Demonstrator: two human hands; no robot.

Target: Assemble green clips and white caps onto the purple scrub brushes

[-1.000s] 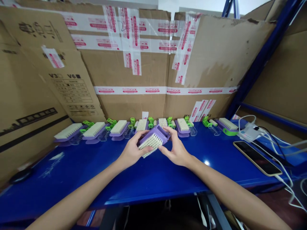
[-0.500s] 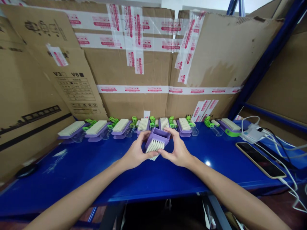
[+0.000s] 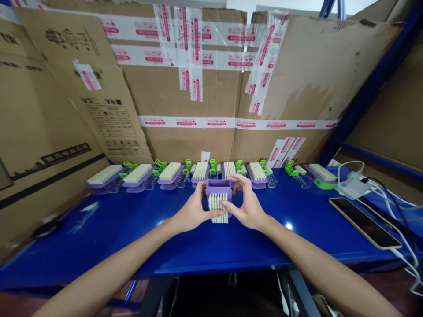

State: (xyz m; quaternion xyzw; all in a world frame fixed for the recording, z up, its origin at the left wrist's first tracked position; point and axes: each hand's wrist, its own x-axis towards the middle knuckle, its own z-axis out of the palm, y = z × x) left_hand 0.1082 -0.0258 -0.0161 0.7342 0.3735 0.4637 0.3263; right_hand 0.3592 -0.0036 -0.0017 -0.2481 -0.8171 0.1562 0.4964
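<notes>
- Gripping a purple brush [image 3: 218,197], left hand [image 3: 193,211] and right hand [image 3: 248,207] close their fingers on its sides.
- Bristles face the viewer, above the blue tabletop [image 3: 132,229], mid-way along.

A: Backdrop?
B: Taped cardboard sheets [image 3: 205,88] behind and left of blue table [image 3: 132,229]. Blue steel upright [image 3: 370,88] at right.
A: Light?
B: Bright, one glare spot [image 3: 289,225] on the tabletop. Reddish floor [image 3: 115,304] below.

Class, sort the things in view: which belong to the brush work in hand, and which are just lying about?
In hand: purple brush, held by left hand and right hand; row of brushes; green clips.
Lying about: phone; charger; cardboard boxes.
</notes>
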